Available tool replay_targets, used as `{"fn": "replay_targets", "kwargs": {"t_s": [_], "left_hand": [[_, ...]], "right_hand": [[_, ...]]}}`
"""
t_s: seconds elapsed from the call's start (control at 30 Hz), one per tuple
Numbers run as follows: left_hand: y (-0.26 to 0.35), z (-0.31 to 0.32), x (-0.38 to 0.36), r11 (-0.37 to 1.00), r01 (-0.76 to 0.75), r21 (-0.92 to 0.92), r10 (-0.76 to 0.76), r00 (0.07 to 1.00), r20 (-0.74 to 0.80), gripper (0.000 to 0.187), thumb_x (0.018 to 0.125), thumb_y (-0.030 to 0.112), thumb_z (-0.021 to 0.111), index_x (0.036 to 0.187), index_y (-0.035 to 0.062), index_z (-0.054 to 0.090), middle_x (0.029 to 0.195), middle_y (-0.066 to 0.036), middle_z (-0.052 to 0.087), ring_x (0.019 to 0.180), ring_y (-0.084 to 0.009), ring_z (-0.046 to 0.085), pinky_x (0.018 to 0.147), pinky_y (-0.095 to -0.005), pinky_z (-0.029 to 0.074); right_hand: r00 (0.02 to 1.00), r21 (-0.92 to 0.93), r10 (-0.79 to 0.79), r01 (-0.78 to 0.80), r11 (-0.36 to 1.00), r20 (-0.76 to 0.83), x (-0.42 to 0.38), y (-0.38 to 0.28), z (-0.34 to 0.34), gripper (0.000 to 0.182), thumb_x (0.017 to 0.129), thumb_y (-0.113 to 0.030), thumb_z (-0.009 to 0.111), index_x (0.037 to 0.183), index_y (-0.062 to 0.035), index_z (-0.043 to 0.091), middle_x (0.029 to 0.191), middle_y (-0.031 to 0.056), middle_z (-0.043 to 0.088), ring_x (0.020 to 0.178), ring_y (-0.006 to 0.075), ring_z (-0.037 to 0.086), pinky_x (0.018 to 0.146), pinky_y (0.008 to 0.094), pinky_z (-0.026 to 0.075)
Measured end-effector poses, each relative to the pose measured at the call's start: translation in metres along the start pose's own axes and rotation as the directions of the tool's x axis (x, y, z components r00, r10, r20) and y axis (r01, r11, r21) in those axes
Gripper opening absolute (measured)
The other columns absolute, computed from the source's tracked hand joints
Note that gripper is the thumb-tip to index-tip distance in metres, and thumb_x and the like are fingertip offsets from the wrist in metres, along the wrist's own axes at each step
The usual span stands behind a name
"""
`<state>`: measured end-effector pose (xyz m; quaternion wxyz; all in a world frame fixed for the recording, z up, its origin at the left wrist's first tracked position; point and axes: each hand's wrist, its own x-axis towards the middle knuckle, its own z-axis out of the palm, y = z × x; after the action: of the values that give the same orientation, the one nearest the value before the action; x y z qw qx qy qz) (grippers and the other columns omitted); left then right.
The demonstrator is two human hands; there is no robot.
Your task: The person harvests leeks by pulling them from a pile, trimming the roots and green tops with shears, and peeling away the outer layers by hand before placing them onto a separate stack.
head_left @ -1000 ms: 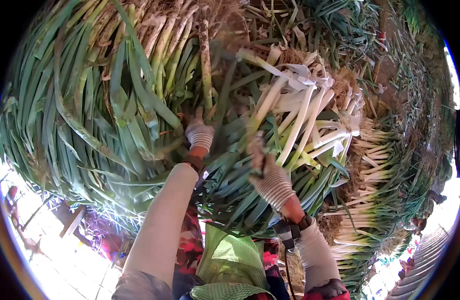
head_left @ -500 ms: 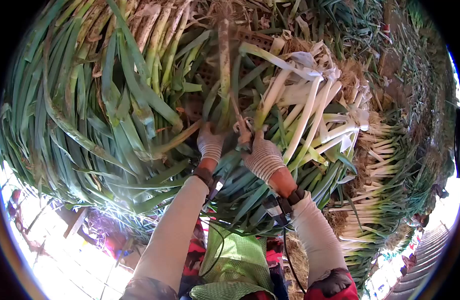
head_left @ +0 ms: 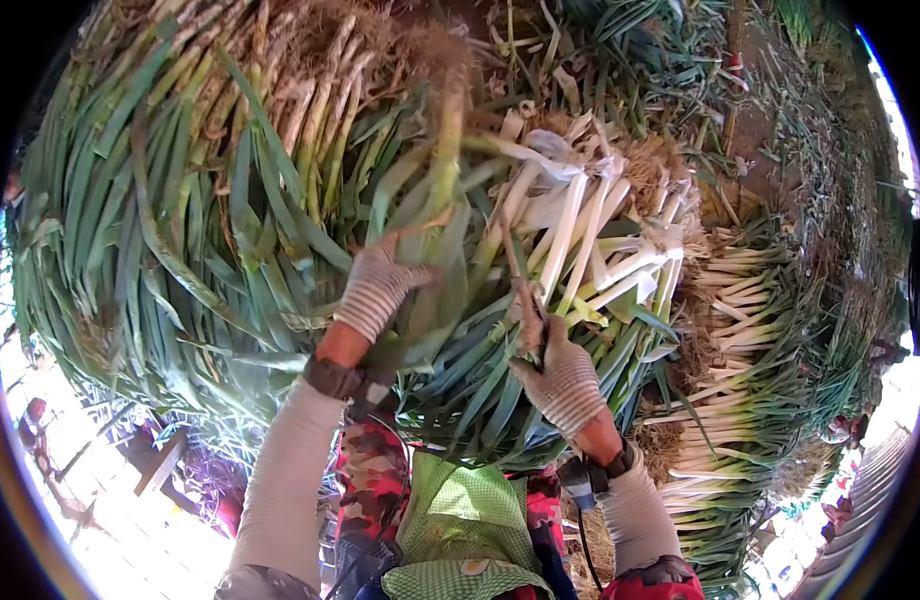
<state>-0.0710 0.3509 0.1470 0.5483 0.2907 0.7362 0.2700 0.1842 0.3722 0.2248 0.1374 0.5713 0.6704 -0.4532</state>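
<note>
My left hand (head_left: pixel 375 290), in a striped glove, is beside a single leek (head_left: pixel 446 165). Its thumb is spread away from the fingers, next to the leek's green leaves. The leek stands roots upward and is blurred. A thin brownish leaf strip runs from near my fingertips to the leek. My gloved right hand (head_left: pixel 562 380) is closed around a knife (head_left: pixel 528 318) with a wrapped-looking handle and a narrow brownish blade pointing up. Just beyond the knife lies a pile of trimmed white leeks (head_left: pixel 570 230), their green tops toward me.
A large heap of untrimmed leeks (head_left: pixel 110 230) fills the left side. On the right runs a row of leeks with white stems (head_left: pixel 725 375). Leaf scraps (head_left: pixel 820 170) cover the ground behind. A green apron-like cloth (head_left: pixel 470 520) hangs over my lap.
My left hand has moved left, and its thumb now spreads from the fingers. My right hand has shifted right and toward me with the knife. The leek still stands upright between them.
</note>
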Motion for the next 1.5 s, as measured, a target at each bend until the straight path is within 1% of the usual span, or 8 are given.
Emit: {"fn": "replay_targets", "kwargs": {"t_s": [0.07,0.27,0.53,0.77,0.87,0.97,1.4,1.5], "left_hand": [[0.011,0.019,-0.04,0.989,-0.093,0.112,0.094,0.996,0.0,0.068,0.062,0.023,0.083,0.118,-0.0003,0.053,0.093,-0.015,0.067,0.087,-0.0205,0.063,0.079,-0.0307,0.051],[-0.064,0.125,-0.134,0.962,0.21,0.177,-0.23,0.968,0.101,0.078,0.063,0.034,0.082,0.125,0.0015,0.048,0.103,-0.023,0.063,0.096,-0.0354,0.061,0.084,-0.0376,0.048],[-0.089,0.14,-0.137,0.954,0.222,0.202,-0.243,0.966,0.084,0.085,0.065,0.031,0.08,0.134,0.0029,0.039,0.104,-0.025,0.063,0.1,-0.0367,0.061,0.084,-0.0382,0.048],[-0.15,0.146,-0.128,0.997,0.079,0.021,-0.08,0.997,0.024,0.063,0.081,0.032,0.068,0.129,-0.0004,0.044,0.096,-0.023,0.064,0.09,-0.0321,0.063,0.08,-0.0333,0.049],[-0.142,0.141,-0.119,0.944,0.304,-0.129,-0.286,0.947,0.145,0.046,0.088,0.028,0.061,0.122,-0.0024,0.051,0.095,-0.016,0.064,0.086,-0.0224,0.06,0.081,-0.0268,0.046],[-0.2,0.161,-0.111,0.747,0.271,-0.607,-0.222,0.962,0.157,0.036,0.091,0.022,0.058,0.117,-0.0016,0.056,0.096,-0.006,0.061,0.087,-0.0128,0.054,0.084,-0.0219,0.042],[-0.149,0.082,-0.116,0.432,0.567,-0.701,-0.31,0.823,0.476,0.055,0.087,0.039,0.062,0.128,0.0052,0.05,0.109,-0.005,0.062,0.096,-0.0156,0.059,0.085,-0.0297,0.048],[-0.15,0.078,-0.115,0.398,0.563,-0.724,-0.273,0.826,0.493,0.055,0.087,0.037,0.063,0.129,0.0053,0.048,0.11,-0.005,0.061,0.094,-0.0155,0.06,0.085,-0.0287,0.048]], "right_hand": [[0.998,0.031,0.006,-0.004,1.0,-0.065,-0.025,0.004,-0.012,0.053,0.077,-0.024,0.068,0.108,0.0024,0.035,0.072,0.0255,0.06,0.071,0.0454,0.061,0.062,0.0498,0.049],[0.909,-0.201,0.256,-0.198,0.959,0.328,-0.095,0.02,-0.005,0.054,0.079,-0.034,0.063,0.106,0.0036,0.036,0.075,0.0282,0.061,0.075,0.0441,0.062,0.064,0.0476,0.05],[0.921,-0.188,0.323,-0.285,0.94,0.218,-0.056,0.037,0.024,0.053,0.076,-0.03,0.067,0.105,0.0048,0.038,0.08,0.0287,0.062,0.081,0.045,0.062,0.073,0.0478,0.05],[0.965,-0.205,0.258,-0.244,0.948,0.041,0.031,0.045,0.031,0.056,0.076,-0.029,0.065,0.111,0.0057,0.04,0.083,0.0292,0.062,0.083,0.0447,0.062,0.073,0.0473,0.051],[0.974,-0.201,0.212,-0.193,0.96,0.075,0.041,0.044,0.027,0.058,0.076,-0.029,0.066,0.114,0.0055,0.038,0.084,0.0294,0.062,0.084,0.0446,0.062,0.074,0.0467,0.051],[0.954,-0.226,0.235,-0.19,0.955,0.189,0.013,0.03,0.026,0.061,0.076,-0.028,0.066,0.117,0.005,0.036,0.085,0.0302,0.062,0.085,0.0441,0.062,0.075,0.0467,0.051],[0.968,-0.285,0.251,-0.243,0.927,-0.008,0.127,-0.022,0.025,0.037,0.074,-0.02,0.061,0.109,-0.0058,0.059,0.092,0.022,0.065,0.089,0.0377,0.064,0.078,0.0401,0.051],[0.991,-0.236,0.105,-0.083,0.968,0.081,0.127,-0.01,0.021,0.035,0.073,-0.019,0.06,0.103,-0.0005,0.059,0.09,0.0249,0.064,0.089,0.039,0.063,0.078,0.0419,0.051]]}}
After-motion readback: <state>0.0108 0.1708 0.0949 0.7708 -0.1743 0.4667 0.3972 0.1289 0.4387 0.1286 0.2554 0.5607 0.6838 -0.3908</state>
